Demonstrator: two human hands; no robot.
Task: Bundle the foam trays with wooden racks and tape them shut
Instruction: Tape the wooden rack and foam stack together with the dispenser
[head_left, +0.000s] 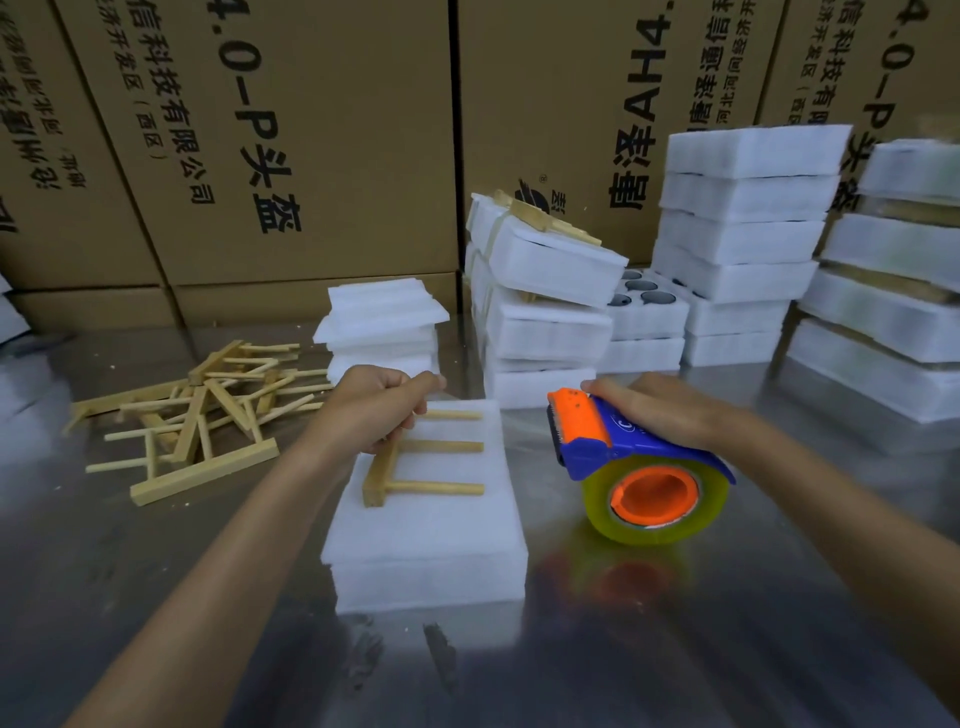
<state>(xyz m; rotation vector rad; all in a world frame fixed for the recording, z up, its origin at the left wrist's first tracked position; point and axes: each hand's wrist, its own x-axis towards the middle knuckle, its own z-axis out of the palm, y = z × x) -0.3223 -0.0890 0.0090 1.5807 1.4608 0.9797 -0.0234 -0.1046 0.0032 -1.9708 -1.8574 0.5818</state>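
**Setting a rack on the foam, tape at the ready**

Sitting at the bench (675, 649) centre: a stack of foam trays (423, 525), one wooden rack (415, 467) lying flat on top, prongs pointing right. Gripped at its upper crossbar end by the left hand (376, 410), fingers curled around the wood. Just right of the stack, a blue and orange tape dispenser (631, 467) with a yellowish roll, held from above by the right hand (657, 410), resting on the steel surface, apart from the foam. No tape visible on this stack yet, so probably early in this bundle: rack placed or nearly so, wrapping and sealing left to do. Behind, leaning finished bundles (540, 291) with racks strapped on, suggesting several already done. Further right, tall stacks of foam (743, 234), taping not clear. Left, a loose pile of racks (202, 410) waiting, plus spare foam sheets (384, 322). Cardboard cartons (311, 130) along the back.
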